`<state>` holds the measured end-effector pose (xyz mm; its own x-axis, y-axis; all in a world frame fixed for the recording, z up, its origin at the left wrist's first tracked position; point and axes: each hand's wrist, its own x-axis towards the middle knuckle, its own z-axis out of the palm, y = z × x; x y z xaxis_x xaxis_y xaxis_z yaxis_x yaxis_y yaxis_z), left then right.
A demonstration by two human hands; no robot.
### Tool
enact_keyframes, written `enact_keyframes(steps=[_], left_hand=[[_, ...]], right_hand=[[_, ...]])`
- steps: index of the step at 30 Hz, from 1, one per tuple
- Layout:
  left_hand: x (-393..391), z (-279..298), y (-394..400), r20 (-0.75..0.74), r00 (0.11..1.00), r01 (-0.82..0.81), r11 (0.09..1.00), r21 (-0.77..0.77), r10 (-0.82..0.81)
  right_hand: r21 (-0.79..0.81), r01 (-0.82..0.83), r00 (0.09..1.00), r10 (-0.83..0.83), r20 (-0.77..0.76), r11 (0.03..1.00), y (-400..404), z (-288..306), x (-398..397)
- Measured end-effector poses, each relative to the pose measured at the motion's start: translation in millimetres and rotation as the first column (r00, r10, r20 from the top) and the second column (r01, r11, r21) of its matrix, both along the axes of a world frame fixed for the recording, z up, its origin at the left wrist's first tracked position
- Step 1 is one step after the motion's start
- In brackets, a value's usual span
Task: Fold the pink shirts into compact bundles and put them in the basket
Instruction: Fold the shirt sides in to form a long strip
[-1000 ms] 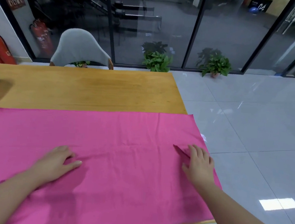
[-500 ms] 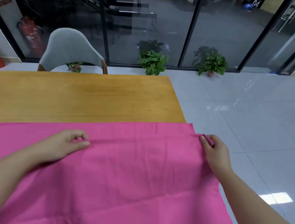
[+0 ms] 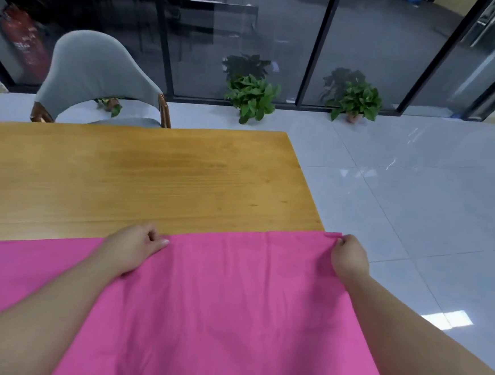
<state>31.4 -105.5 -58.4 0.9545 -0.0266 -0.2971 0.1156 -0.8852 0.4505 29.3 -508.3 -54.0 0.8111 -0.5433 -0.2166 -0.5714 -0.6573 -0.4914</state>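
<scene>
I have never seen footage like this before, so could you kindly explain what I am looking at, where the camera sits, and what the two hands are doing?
There is no machine here: a person wears a wide-angle camera on the head, looking forward and down at their own bare arms. A large bright pink cloth shirt lies spread over the near part of a light brown wooden table. The left hand pinches the cloth's far edge, and the right hand pinches its far right corner. Beyond the table stand a grey padded chair and two leafy green potted plants by a glass wall. No basket is in view.
</scene>
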Motion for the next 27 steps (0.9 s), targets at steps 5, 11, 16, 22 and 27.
enact_keyframes(steps=[5, 11, 16, 22, 27], left_hand=[[0.6, -5.0, 6.1, 0.100, 0.994, 0.047, 0.998, 0.033, -0.050], [5.2, 0.1, 3.6, 0.105, 0.990, 0.078, 0.984, 0.160, -0.096], [15.4, -3.3, -0.5, 0.075, 0.992, 0.081, 0.960, 0.267, -0.104], [7.4, -15.6, -14.0, 0.238, 0.965, -0.015, 0.884, 0.468, -0.109], [-31.6, -7.5, -35.9, 0.457, 0.872, -0.025, 0.914, 0.404, -0.178]], right_hand=[[-0.120, -0.039, 0.998, 0.033, -0.054, 0.992, -2.1, -5.1, 8.3], [-0.224, -0.069, 0.991, 0.042, -0.123, 0.972, 1.1, -8.8, 16.2], [-0.250, -0.121, 0.965, 0.055, -0.256, 0.961, -0.3, -12.3, 24.6], [-0.365, -0.147, 0.989, 0.145, -0.031, 0.919, -0.1, -18.3, 8.7], [-0.545, -0.444, 0.746, 0.630, 0.214, 0.711, 38.6, -24.6, -50.1]])
